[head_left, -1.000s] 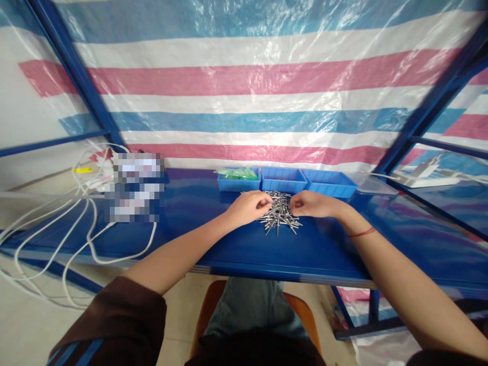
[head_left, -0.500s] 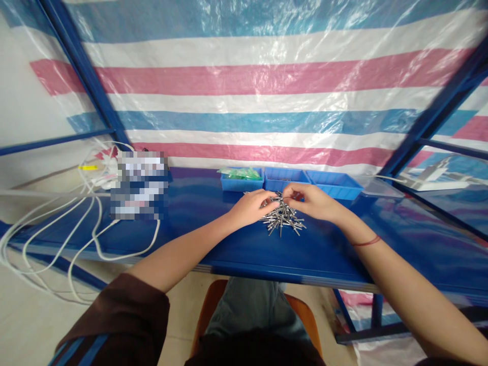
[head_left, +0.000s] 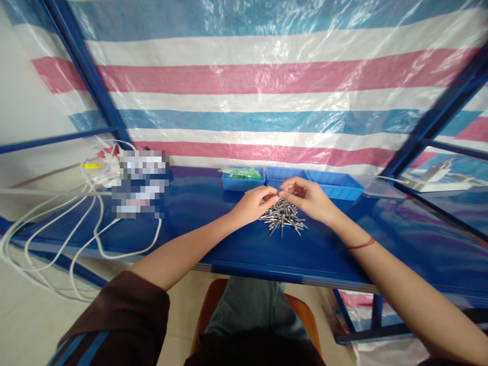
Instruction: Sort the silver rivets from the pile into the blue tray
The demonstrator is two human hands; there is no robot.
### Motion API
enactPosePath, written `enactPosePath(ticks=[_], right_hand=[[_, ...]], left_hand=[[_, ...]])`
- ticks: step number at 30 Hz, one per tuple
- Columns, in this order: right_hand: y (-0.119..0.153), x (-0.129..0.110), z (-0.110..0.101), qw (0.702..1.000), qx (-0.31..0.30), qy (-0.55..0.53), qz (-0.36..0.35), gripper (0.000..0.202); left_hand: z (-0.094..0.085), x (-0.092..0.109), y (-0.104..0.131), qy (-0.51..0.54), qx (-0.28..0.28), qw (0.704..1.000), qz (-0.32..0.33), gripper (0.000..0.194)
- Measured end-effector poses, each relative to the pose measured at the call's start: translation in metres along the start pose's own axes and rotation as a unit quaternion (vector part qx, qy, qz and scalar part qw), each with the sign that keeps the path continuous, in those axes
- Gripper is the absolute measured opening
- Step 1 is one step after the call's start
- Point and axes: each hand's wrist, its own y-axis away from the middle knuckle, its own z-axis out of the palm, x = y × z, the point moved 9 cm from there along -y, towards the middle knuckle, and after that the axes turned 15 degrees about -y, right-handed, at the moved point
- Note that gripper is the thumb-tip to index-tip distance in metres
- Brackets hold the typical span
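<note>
A loose heap of thin silvery metal fasteners [head_left: 284,218], screw-like or rivet-like, lies on the blue tabletop [head_left: 236,246]. Over its left back edge is my left hand [head_left: 253,204], thumb and fingers curled together; what they pinch is hidden. My right hand [head_left: 305,197] comes in from the right, its thumb and index finger pinched on a small thin metal fastener beside the left fingertips. The two hands nearly touch above the heap, and its back part is hidden behind them.
Behind the hands stand a blue bin with green plastic bags [head_left: 244,174], a middle blue bin [head_left: 280,175] and a right blue bin [head_left: 337,185]. White cables [head_left: 101,229] and a blurred-out patch are at left. A clear lid [head_left: 383,189] lies at right.
My right hand has moved slightly up and left, its fingertips closing in on the left hand's. The left fingers have drawn closer together. The heap looks much the same.
</note>
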Motion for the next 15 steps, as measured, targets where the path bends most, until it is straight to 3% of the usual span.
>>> enactPosePath(ticks=[6,15], right_hand=[[0.000,0.003,0.004,1.000,0.016,-0.016,-0.005,0.028],[0.004,-0.020,0.006,0.982,-0.026,0.154,-0.111,0.017]], left_hand=[[0.001,-0.002,0.000,0.027,0.001,1.000,-0.012,0.014],[-0.005,-0.006,-0.001,0.026,0.024,0.999,-0.039,0.014]])
